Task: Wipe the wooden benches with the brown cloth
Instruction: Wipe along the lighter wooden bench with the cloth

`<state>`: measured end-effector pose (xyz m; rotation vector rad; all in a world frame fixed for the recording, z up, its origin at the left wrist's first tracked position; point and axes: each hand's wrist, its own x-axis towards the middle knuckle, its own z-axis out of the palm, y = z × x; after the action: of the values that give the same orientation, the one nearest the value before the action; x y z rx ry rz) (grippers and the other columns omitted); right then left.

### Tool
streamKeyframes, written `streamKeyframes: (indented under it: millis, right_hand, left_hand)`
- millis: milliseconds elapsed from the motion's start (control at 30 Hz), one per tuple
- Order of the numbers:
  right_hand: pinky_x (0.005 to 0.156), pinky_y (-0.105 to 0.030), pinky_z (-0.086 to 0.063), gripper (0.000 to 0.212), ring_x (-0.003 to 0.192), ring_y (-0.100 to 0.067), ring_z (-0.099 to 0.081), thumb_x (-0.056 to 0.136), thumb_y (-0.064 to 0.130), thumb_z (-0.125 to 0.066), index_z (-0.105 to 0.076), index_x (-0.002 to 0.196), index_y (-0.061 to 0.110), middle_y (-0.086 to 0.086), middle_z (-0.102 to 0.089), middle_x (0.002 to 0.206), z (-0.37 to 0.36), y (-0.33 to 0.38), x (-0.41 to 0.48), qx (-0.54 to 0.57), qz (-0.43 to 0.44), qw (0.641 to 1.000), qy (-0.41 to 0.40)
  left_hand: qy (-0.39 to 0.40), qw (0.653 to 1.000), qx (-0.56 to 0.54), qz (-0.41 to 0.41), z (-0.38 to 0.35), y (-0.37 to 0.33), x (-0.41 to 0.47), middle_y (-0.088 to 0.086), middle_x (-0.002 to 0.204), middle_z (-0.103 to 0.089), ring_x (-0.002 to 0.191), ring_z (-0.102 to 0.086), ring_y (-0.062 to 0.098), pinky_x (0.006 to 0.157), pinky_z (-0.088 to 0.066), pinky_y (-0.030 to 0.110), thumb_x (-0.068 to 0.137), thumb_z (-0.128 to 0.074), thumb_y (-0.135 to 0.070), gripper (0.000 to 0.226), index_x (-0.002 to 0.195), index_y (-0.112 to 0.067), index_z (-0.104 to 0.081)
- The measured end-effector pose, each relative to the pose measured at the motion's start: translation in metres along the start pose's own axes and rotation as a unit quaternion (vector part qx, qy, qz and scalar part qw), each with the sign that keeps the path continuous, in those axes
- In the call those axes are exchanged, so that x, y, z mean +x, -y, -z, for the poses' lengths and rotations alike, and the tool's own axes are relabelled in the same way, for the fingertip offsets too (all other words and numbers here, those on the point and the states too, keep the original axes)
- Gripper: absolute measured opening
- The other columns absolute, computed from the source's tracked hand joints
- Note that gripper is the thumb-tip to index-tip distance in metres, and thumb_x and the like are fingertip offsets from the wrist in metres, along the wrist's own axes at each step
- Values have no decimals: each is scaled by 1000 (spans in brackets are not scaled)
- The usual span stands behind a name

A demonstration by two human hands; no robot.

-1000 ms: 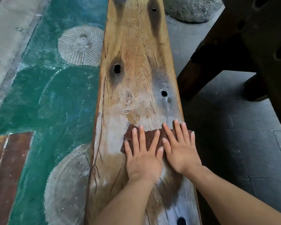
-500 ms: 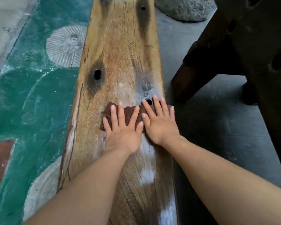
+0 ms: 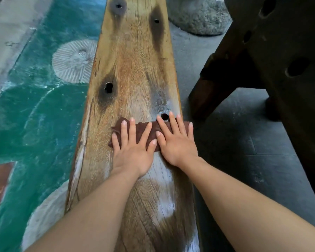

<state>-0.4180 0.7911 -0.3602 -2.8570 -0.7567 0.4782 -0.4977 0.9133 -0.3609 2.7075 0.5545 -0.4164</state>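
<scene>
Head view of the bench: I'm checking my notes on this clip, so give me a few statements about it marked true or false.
1. The left hand and the right hand both lie flat, fingers spread, on the brown cloth. True.
2. The brown cloth lies on the grey tiles beside the bench. False: it lies on top of the bench.
3. A small hole in the bench shows at the right hand's fingertips. True.
4. Left of the bench the ground is plain grey tiling. False: there it is a green painted floor; the grey tiles are on the right.
</scene>
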Motion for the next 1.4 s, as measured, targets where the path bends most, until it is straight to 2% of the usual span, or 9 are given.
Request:
streamKeyframes:
  millis: [300,400,500,567,633,1000,1133,1200,1400]
  right_hand:
    - [109,-46,26,53,138,-14,30,101,45,-16,3,151,37,-1,15,159,-26,43,-66,-11,17,999,-26]
    - [110,-47,26,53,142,-19,23,100,45,-17,-4,151,37,-1,8,160,-35,60,-90,-2,23,1000,-14]
    - [112,-53,-1,53,145,-26,-12,97,43,-25,-25,149,35,-5,-22,157,-38,78,-118,-5,7,1000,-4]
    - [107,-51,-16,52,140,-26,-31,94,43,-31,-36,145,34,-5,-37,151,-39,87,-131,-13,1,1000,-4]
    - [104,-50,-21,52,138,-25,-35,93,44,-33,-40,144,35,-5,-40,149,-39,90,-138,-15,-4,1000,-1]
    - [106,-50,-15,51,141,-23,-29,94,42,-32,-37,144,36,-3,-35,152,-27,90,-84,2,-8,1000,-1]
    - [110,-47,22,55,144,-17,21,95,46,-7,-1,149,42,5,18,156,-26,85,-47,34,21,999,-7]
    - [106,-46,30,55,137,-14,34,94,46,-4,6,148,42,7,26,151,-25,82,-29,39,23,999,-17]
    - [106,-46,30,51,141,-14,29,100,45,-11,4,149,43,4,18,159,-11,78,24,23,33,999,-5]
  left_hand:
    - [-30,999,7,26,-22,27,-81,-1,143,43,130,44,19,112,19,48,86,16,-58,53,134,-45,35]
    - [-54,998,22,33,-30,38,-114,6,156,16,144,17,25,115,2,52,90,12,-57,61,148,-40,6]
    - [-98,995,3,36,-38,45,-142,13,155,-27,142,-27,32,109,-21,57,98,-10,-49,58,148,-29,-31]
    - [-131,990,22,46,-46,48,-153,13,153,-31,139,-31,31,104,-27,58,97,-23,-44,52,144,-29,-35]
    - [-145,987,21,60,-51,48,-157,13,152,-33,138,-31,31,103,-29,58,93,-29,-42,51,142,-29,-38]
    - [-147,987,14,57,-35,47,-105,17,153,-31,138,-32,37,104,-24,61,95,-28,-40,51,144,-29,-36]
    - [-121,991,5,52,-17,49,-74,20,152,-33,139,-29,41,105,-17,65,96,-18,-47,55,142,-30,-43]
    - [-123,990,9,68,-9,47,-57,20,151,-32,139,-27,42,105,-14,65,93,-26,-45,54,142,-30,-43]
    - [-98,988,39,112,3,52,-6,10,161,-5,145,10,31,108,11,57,95,-2,-50,50,145,-52,-2]
